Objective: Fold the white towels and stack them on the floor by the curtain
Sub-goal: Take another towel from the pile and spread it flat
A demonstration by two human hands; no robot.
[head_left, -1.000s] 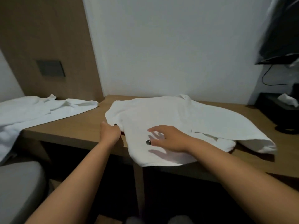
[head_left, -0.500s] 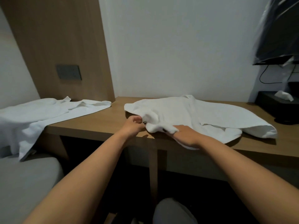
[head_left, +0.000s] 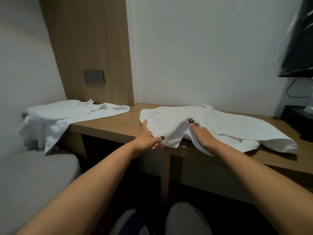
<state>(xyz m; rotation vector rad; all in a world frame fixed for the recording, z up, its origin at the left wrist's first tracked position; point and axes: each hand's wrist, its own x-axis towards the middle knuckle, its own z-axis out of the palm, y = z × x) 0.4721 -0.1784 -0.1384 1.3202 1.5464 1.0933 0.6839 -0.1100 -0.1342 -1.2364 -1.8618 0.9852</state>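
A white towel [head_left: 237, 128] lies spread and rumpled on the wooden desk [head_left: 108, 128], its near left part lifted into a hump. My left hand [head_left: 148, 138] grips that towel's near left edge, thumb on top of the cloth. My right hand [head_left: 200, 134] pinches a raised fold in the towel's middle, fingertips dug into the cloth. A second white towel [head_left: 67, 114] lies crumpled at the desk's left end and hangs over its edge. No curtain or floor stack is in view.
A grey cushioned seat [head_left: 33, 180] sits at lower left under the hanging towel. A dark box with tissues [head_left: 299, 119] stands at the desk's right end below a wall-mounted screen [head_left: 298, 48]. My knees [head_left: 184, 219] are at the bottom.
The towel's near edge, earlier hanging over the desk front, has been gathered up and pushed back onto the desk. Both hands moved from resting on it to gripping raised folds.
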